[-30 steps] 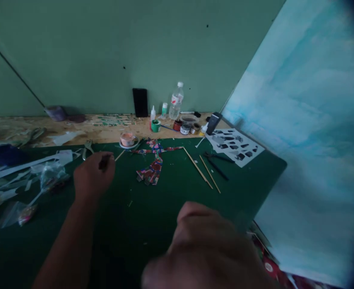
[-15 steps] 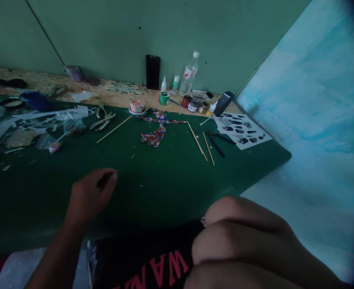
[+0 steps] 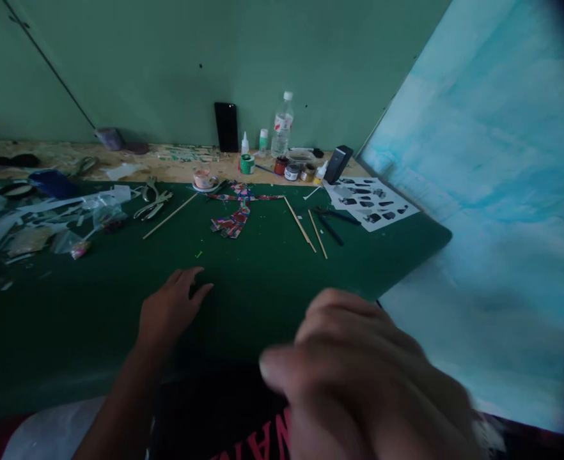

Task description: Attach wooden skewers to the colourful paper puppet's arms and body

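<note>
My left hand rests over the near part of the green table, thumb and fingers apart, with nothing between them. Large and close to the camera, my right hand is blurred, with its fingers curled; whether it holds anything is hidden. Beyond both hands lies a figure of patterned paper strips with arms spread. A thin stick touches its left side, and a longer stick meets the tip of its right arm. Another short stick lies beside dark pliers.
Silver pliers, plastic bags and paper scraps cover the left. Along the back stand a phone, a bottle, a green jar, paint jars and a black box. A printed sheet lies right.
My left hand has moved right and opened its fingers. My right hand has risen and shifted left, nearer the camera's middle. The view has turned slightly, so the table items appear further left.
</note>
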Demonstrator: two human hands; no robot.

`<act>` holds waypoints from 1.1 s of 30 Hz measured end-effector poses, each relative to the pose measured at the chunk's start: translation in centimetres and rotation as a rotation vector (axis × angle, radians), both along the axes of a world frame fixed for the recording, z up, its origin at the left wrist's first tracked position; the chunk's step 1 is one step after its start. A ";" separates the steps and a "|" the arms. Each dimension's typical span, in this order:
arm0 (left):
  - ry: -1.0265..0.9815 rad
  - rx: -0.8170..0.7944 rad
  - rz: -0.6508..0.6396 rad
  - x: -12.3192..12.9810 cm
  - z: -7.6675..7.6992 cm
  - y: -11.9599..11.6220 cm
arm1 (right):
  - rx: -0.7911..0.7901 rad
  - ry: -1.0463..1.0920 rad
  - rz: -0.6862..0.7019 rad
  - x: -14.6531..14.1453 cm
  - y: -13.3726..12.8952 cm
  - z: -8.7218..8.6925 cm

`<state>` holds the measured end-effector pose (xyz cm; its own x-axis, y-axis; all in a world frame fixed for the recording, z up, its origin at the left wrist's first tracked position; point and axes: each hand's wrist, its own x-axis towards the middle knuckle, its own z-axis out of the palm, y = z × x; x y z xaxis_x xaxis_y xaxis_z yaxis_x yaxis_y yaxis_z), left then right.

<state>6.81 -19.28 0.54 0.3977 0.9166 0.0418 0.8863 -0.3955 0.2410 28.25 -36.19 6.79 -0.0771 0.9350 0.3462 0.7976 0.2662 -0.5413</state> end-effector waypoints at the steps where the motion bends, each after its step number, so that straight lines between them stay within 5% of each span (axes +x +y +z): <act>1: -0.011 0.006 0.040 0.2 0.2 0.4 | 0.084 0.007 -0.065 -1.0 1.4 1.6; 4: -0.028 0.009 0.146 1.1 0.9 1.8 | 0.199 0.014 -0.140 -3.0 4.7 3.4; 10: 0.040 -0.042 0.134 2.7 1.0 5.3 | -0.066 0.036 -0.146 -2.0 7.7 -3.5; 12: 0.036 -0.081 0.105 2.9 1.0 6.1 | -0.099 0.047 -0.137 -1.6 8.2 -4.6; 20: -0.087 -0.087 0.041 3.2 1.3 5.6 | -0.110 0.416 -0.118 -1.5 13.3 -4.4; 26: -0.437 -0.133 -0.118 3.8 2.0 4.3 | -0.217 0.766 -0.041 -2.6 17.6 -5.5; 33: -0.629 -0.236 -0.009 4.0 0.9 6.4 | -0.246 0.790 -0.011 -2.2 20.3 -6.6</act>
